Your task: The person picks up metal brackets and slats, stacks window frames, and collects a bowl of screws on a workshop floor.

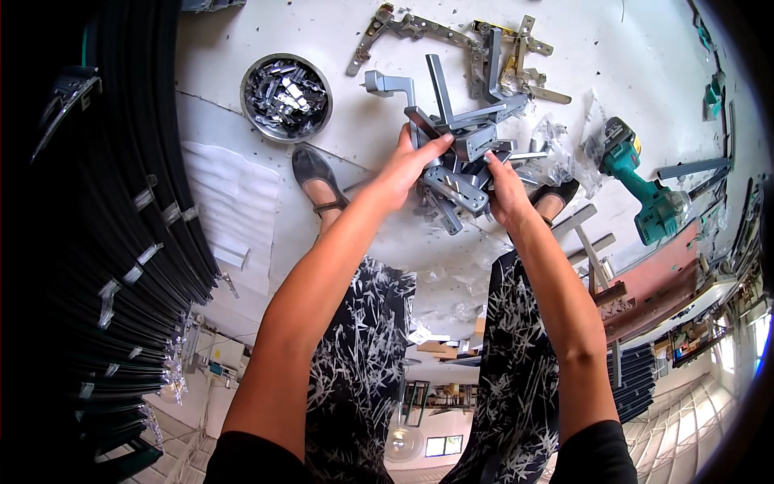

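As hands (403,169) (509,194) hold grey handles (476,143), undermost hidden, right shoe (566,190) partly covered

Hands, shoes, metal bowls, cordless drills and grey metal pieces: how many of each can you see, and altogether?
Left hand and right hand: 2
Left shoe and right shoe: 2
Metal bowl: 1
Cordless drill: 1
Total: 6
Grey metal pieces left out: too tangled to count.

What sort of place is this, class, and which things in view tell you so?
Probably a workshop or small factory: a green cordless power tool lies on the floor, with a round bowl of small metal parts, and many long dark bars at the left.
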Demonstrator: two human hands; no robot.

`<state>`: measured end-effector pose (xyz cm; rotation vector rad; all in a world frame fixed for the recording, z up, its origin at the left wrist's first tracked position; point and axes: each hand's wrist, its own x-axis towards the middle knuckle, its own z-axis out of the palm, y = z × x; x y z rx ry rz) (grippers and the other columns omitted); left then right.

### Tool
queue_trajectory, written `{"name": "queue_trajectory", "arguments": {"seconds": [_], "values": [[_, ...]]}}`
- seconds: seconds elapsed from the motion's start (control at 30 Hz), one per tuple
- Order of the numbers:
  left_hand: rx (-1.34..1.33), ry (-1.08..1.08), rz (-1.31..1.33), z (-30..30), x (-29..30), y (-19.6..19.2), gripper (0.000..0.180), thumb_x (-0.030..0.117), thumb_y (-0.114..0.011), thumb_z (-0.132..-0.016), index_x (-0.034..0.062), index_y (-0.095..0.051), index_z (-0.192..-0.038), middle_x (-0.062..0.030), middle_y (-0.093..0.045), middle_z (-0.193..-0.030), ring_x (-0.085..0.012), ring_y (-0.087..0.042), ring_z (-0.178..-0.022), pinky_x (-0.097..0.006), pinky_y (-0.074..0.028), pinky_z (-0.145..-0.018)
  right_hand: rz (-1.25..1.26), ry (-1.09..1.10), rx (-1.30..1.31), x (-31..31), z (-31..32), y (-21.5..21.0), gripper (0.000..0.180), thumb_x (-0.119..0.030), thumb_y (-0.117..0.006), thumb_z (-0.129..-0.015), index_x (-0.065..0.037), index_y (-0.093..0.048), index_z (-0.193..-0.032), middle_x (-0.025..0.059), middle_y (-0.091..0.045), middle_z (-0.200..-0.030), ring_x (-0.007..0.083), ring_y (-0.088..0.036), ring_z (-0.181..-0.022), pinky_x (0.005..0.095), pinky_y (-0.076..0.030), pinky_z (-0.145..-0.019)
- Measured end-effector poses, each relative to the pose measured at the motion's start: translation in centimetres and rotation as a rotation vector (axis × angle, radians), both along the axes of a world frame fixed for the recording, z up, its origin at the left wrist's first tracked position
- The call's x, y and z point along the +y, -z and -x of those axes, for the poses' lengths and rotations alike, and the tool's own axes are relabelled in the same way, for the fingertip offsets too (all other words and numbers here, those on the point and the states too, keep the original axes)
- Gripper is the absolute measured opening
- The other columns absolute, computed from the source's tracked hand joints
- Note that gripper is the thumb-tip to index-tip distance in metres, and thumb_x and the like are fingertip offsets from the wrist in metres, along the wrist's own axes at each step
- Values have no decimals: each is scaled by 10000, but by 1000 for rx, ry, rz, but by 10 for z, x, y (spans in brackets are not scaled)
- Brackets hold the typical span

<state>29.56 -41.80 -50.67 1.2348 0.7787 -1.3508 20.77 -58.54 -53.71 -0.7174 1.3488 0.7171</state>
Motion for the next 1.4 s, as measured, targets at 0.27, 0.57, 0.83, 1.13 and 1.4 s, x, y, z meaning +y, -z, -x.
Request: {"name": "queue_trajectory", "arguments": {"seconds": [0.27,0.57,0.83,1.13,1.4], "values": [[-92,-134,22,15,4,-27,771,401,-625,-793,147,-158,-1351,-80,-417,-1229,-215,-411,-1147,-378,-344,-919,-29,-96,24,4,2,-36,388,-413,-521,-860,-154,-405,-1125,40,-536,-887,159,-538,-678,323,-457,-568],[-292,-76,60,22,-1,-39,632,323,-645,-795,87,-291,-1261,-80,-422,-1183,-180,-402,-1124,-313,-327,-953,-153,31,41,14,22,-68,316,-248,-526,-840,-114,-458,-1118,58,-543,-992,200,-561,-858,386,-518,-673],[-338,-90,53,39,-1,-62,659,305,-641,-803,61,-274,-1294,-81,-443,-1173,-168,-431,-1087,-297,-346,-938,-180,9,12,12,18,-114,260,-228,-525,-845,-85,-526,-1063,48,-585,-892,176,-579,-763,375,-511,-677],[-441,-19,61,22,0,-107,638,261,-645,-808,46,-285,-1289,-70,-443,-1144,-141,-443,-1047,-280,-375,-912,-94,-43,-93,14,8,-153,251,-262,-525,-846,-146,-484,-1066,25,-554,-939,165,-537,-854,394,-489,-698],[-466,-25,65,21,7,-122,688,299,-662,-782,41,-279,-1293,-81,-424,-1149,-156,-421,-1075,-282,-361,-926,-130,-91,-145,16,2,-165,197,-252,-504,-850,-161,-497,-1025,16,-542,-926,139,-532,-867,375,-494,-690]]}}
